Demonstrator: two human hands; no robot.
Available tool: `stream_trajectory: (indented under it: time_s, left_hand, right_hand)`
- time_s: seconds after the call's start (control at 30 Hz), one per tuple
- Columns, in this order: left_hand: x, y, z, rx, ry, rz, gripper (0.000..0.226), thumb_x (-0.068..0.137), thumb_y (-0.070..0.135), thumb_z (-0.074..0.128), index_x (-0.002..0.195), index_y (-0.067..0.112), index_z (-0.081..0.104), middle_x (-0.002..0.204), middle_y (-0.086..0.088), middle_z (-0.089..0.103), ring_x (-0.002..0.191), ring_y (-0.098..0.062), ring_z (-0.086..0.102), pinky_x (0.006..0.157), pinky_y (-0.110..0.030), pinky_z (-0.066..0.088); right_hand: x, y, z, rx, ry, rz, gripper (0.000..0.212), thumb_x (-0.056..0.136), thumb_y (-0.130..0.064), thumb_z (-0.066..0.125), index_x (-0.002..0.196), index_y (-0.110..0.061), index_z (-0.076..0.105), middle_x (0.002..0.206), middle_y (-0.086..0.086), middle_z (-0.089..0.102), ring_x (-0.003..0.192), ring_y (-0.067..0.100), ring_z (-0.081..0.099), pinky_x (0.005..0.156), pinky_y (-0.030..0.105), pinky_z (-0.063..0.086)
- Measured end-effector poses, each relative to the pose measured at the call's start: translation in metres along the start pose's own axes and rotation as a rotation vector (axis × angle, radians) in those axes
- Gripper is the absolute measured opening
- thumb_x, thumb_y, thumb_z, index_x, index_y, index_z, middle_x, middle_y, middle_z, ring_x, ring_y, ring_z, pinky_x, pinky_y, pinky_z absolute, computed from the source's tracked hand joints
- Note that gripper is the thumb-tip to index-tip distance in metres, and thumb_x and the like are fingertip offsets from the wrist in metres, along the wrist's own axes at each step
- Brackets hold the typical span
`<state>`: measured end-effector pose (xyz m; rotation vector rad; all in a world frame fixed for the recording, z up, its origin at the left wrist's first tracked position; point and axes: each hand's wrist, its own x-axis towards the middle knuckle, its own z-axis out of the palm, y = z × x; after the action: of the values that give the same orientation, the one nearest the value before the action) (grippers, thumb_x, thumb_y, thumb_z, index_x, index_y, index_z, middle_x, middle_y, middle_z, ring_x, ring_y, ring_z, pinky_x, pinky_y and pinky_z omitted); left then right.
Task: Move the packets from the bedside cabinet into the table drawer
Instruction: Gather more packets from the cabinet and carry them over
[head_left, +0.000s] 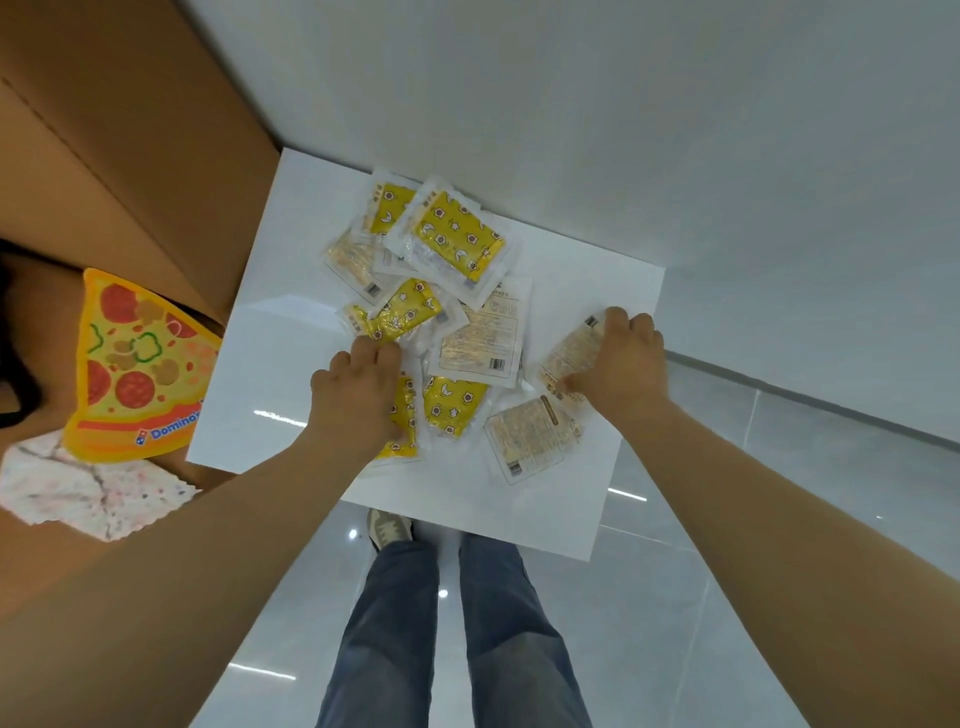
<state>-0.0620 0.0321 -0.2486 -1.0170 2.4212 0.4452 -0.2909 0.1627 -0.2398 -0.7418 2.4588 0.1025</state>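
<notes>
White glossy top of the bedside cabinet (270, 374): heap of yellow-and-clear plastic packets (457, 234), overlapping from the centre to the far edge.

Left hand (356, 395): fingers curled close, gripping a yellow star-printed packet (408, 410) at the heap's near side.

Right hand (626, 364): fingers and thumb curled, pinching a pale text-printed packet (566, 358) by the right edge.

Second pale packet (524, 441) just beside the right wrist.

Off the left edge: brown cardboard box (104, 130), yellow pizza-slice cushion (135, 364).

Below the front edge: grey tiled floor (727, 545).
</notes>
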Motion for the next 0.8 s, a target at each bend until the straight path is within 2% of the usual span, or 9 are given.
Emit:
stream_trajectory:
  time_s: [0.1, 0.2, 0.3, 0.43, 0.47, 0.53, 0.63, 0.73, 0.8]
  left_hand:
    - [0.0, 0.004, -0.002, 0.049, -0.04, -0.045, 0.081, 0.052, 0.039, 0.089, 0.114, 0.006, 0.049, 0.103, -0.011, 0.053, 0.085, -0.028, 0.054, 0.064, -0.032, 0.035]
    - [0.0, 0.007, -0.005, 0.145, -0.086, -0.054, 0.072, 0.064, 0.045, 0.08, 0.118, 0.012, 0.046, 0.109, -0.004, 0.054, 0.098, -0.024, 0.054, 0.069, -0.031, 0.035]
    - [0.001, 0.008, -0.006, 0.161, -0.102, -0.074, 0.065, 0.067, 0.043, 0.079, 0.117, 0.014, 0.049, 0.109, -0.001, 0.056, 0.1, -0.023, 0.054, 0.07, -0.03, 0.034]
    - [-0.001, 0.008, -0.008, 0.142, -0.118, -0.067, 0.058, 0.07, 0.039, 0.077, 0.114, 0.012, 0.051, 0.105, -0.002, 0.058, 0.099, -0.024, 0.056, 0.071, -0.031, 0.034]
    - [-0.002, 0.006, -0.008, 0.126, -0.104, -0.06, 0.055, 0.071, 0.038, 0.077, 0.114, 0.012, 0.053, 0.104, -0.003, 0.059, 0.097, -0.025, 0.057, 0.07, -0.03, 0.033]
    - [-0.001, 0.0, -0.013, 0.102, -0.076, -0.051, 0.052, 0.073, 0.037, 0.075, 0.115, 0.013, 0.054, 0.104, -0.004, 0.061, 0.095, -0.026, 0.058, 0.068, -0.029, 0.033]
    - [0.008, -0.013, -0.032, 0.113, -0.029, -0.042, 0.05, 0.074, 0.04, 0.074, 0.109, 0.012, 0.053, 0.1, -0.007, 0.061, 0.093, -0.028, 0.059, 0.067, -0.03, 0.034]
    - [0.024, -0.024, -0.047, 0.056, 0.073, -0.009, 0.052, 0.069, 0.035, 0.079, 0.106, 0.006, 0.058, 0.103, -0.014, 0.056, 0.097, -0.033, 0.053, 0.072, -0.037, 0.041]
    - [0.034, -0.025, -0.049, -0.04, 0.076, 0.013, 0.059, 0.064, 0.031, 0.084, 0.111, 0.003, 0.061, 0.124, -0.018, 0.048, 0.112, -0.037, 0.044, 0.084, -0.044, 0.043]
  right_hand:
    - [-0.003, 0.003, -0.006, 0.17, 0.063, -0.003, 0.056, 0.074, -0.026, 0.078, 0.117, -0.008, 0.047, 0.111, 0.011, 0.048, 0.107, 0.03, 0.048, 0.081, 0.036, 0.044]
    - [-0.017, 0.006, -0.021, 0.414, 0.13, -0.003, 0.028, 0.084, -0.019, 0.068, 0.103, -0.01, 0.049, 0.092, 0.005, 0.055, 0.086, 0.025, 0.056, 0.068, 0.033, 0.045]
    - [-0.042, 0.005, -0.035, 0.62, 0.106, -0.001, 0.025, 0.083, -0.019, 0.069, 0.09, -0.01, 0.046, 0.075, 0.001, 0.052, 0.063, 0.016, 0.048, 0.05, 0.021, 0.039]
    - [-0.074, -0.001, -0.015, 0.605, -0.145, 0.024, 0.031, 0.082, -0.015, 0.071, 0.071, -0.02, 0.042, 0.068, -0.007, 0.048, 0.055, 0.006, 0.044, 0.041, 0.012, 0.034]
    - [-0.08, -0.002, -0.003, 0.576, -0.181, 0.033, 0.025, 0.084, -0.015, 0.068, 0.075, -0.02, 0.046, 0.073, -0.006, 0.053, 0.059, 0.007, 0.049, 0.043, 0.01, 0.035]
    - [-0.085, -0.003, 0.02, 0.475, -0.16, 0.045, 0.01, 0.086, -0.015, 0.063, 0.093, -0.014, 0.056, 0.096, 0.0, 0.058, 0.083, 0.017, 0.058, 0.061, 0.015, 0.045]
    - [-0.078, -0.005, 0.042, 0.371, -0.095, 0.065, 0.03, 0.085, -0.016, 0.064, 0.114, -0.009, 0.057, 0.13, 0.004, 0.041, 0.12, 0.023, 0.043, 0.093, 0.03, 0.048]
    - [-0.074, -0.01, 0.045, 0.364, -0.09, 0.062, 0.033, 0.086, -0.017, 0.064, 0.117, -0.012, 0.056, 0.129, 0.003, 0.038, 0.116, 0.024, 0.048, 0.093, 0.032, 0.051]
    - [-0.071, -0.012, 0.043, 0.353, -0.095, 0.071, 0.034, 0.086, -0.017, 0.063, 0.118, -0.013, 0.054, 0.121, 0.003, 0.044, 0.107, 0.022, 0.053, 0.088, 0.032, 0.052]
